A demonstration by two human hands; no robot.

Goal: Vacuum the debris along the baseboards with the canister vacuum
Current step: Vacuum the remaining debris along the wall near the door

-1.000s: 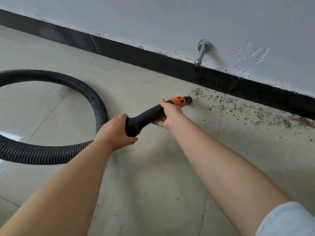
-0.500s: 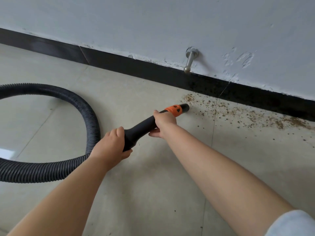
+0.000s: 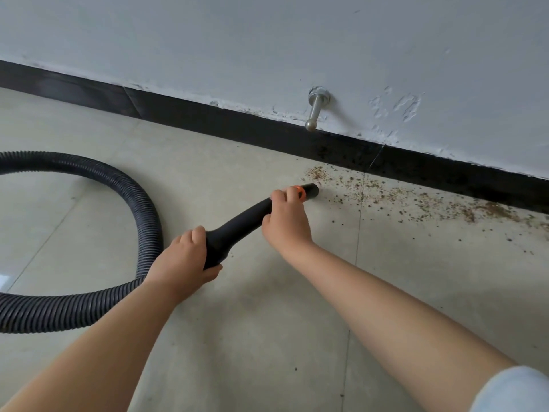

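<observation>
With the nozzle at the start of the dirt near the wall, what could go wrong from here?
1. The metal door stopper juts out above the debris; the right hand or the nozzle may knock it.
2. Loose specks lie away from the baseboard, so a pass hugging it would likely miss them.
3. The looped hose by the left hand might tug as the reach extends.

The scene is evenly lit by soft daylight, fairly bright; a pale glare patch lies on the floor (image 3: 267, 337) at the far left edge (image 3: 6, 278); shadows under the arms are faint and diffuse; the wide lens bends the baseboard (image 3: 208, 123) into a slant; the right hand (image 3: 285, 221) is slightly blurred; the sleeve (image 3: 514, 391) at the corner looks soft.
</observation>
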